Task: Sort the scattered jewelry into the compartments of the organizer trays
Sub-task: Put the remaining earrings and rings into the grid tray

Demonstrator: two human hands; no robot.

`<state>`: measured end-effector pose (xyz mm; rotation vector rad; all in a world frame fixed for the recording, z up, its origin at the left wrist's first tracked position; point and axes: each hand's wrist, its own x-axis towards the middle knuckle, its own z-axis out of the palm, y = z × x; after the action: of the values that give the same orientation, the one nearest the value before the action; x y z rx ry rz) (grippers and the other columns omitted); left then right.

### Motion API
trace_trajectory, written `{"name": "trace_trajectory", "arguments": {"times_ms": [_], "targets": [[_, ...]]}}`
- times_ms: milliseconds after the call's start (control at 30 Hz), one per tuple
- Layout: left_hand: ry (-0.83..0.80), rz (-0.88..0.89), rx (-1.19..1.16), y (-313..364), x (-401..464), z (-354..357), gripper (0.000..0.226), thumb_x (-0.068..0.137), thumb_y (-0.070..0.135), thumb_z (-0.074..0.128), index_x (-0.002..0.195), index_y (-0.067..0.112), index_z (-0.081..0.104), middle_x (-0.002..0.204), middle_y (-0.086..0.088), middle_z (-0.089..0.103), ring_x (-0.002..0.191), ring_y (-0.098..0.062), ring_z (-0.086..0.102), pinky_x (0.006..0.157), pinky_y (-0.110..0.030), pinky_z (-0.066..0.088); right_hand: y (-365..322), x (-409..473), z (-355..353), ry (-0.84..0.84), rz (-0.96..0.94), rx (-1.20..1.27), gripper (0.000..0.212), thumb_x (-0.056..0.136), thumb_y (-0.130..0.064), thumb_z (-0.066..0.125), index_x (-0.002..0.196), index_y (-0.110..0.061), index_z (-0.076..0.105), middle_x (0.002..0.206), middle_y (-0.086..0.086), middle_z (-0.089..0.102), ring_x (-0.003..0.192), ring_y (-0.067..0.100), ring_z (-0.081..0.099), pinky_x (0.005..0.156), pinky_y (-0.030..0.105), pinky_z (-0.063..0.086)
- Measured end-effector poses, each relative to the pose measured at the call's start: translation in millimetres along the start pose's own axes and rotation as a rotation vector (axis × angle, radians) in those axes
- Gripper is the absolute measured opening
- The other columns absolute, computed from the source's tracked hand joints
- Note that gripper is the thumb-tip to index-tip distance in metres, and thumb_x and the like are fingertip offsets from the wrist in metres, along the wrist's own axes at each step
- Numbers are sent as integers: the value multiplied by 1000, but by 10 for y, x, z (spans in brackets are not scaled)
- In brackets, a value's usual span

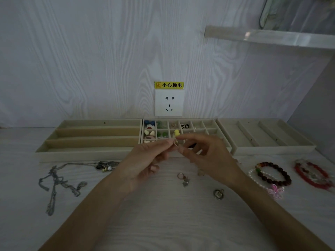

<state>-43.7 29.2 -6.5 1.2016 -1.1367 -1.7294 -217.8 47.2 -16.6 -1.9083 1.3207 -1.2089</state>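
Meanwhile, silver chain necklaces (58, 183) lie tangled on the white table (163, 223) at far left, below a three-slot tray (87, 142). At centre, the left hand (145, 160) and right hand (204, 156) meet — fingertips of both pinching one small gold-toned piece (175, 142) just above the gridded organizer tray's (210, 126) near edge, hiding its front compartments. A ring with charm (183, 179) and a dark pendant (218, 194) lie beneath. Rightward — beaded bracelets (273, 173), a red bracelet (313, 175), another slotted tray (268, 138).
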Motion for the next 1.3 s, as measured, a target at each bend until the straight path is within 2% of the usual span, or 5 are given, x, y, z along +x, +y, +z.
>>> {"name": "trace_trajectory", "arguments": {"times_ms": [467, 667, 867, 1100, 1300], "targets": [[109, 108, 247, -25, -42, 60, 21, 75, 43, 69, 83, 25, 76, 84, 17, 73, 69, 9, 63, 55, -15, 38, -12, -62, 92, 61, -103, 22, 27, 84, -11, 67, 108, -24, 67, 82, -28, 66, 62, 0, 63, 50, 6, 43], [134, 85, 245, -41, -30, 65, 35, 61, 55, 69, 82, 27, 77, 85, 17, 73, 77, 2, 63, 57, -17, 41, 21, -60, 68, 118, -51, 76, 18, 80, -16, 72, 96, -23, 75, 88, -11, 73, 69, 7, 66, 60, 21, 53], [120, 48, 286, -65, -14, 64, 26, 68, 52, 67, 75, 30, 78, 81, 16, 73, 79, -1, 61, 58, -17, 39, 30, -56, 15, 58, -2, 107, 12, 73, -18, 77, 85, -16, 76, 74, -6, 73, 58, 5, 64, 56, 16, 50], [79, -68, 187, -43, 10, 133, 26, 89, 41, 56, 83, 24, 74, 86, 12, 74, 60, 2, 65, 49, -19, 32, 142, -65, 1, 135, -126, -348, 16, 79, -40, 70, 91, -30, 75, 78, -16, 71, 63, 1, 62, 57, 26, 53], [74, -91, 150, -28, -6, 139, 25, 90, 39, 54, 89, 22, 72, 86, 10, 74, 50, 1, 58, 43, -16, 26, 188, -30, -13, 135, -403, -527, 15, 85, -28, 65, 96, -27, 74, 80, -11, 70, 63, 4, 62, 52, 29, 52]]}}
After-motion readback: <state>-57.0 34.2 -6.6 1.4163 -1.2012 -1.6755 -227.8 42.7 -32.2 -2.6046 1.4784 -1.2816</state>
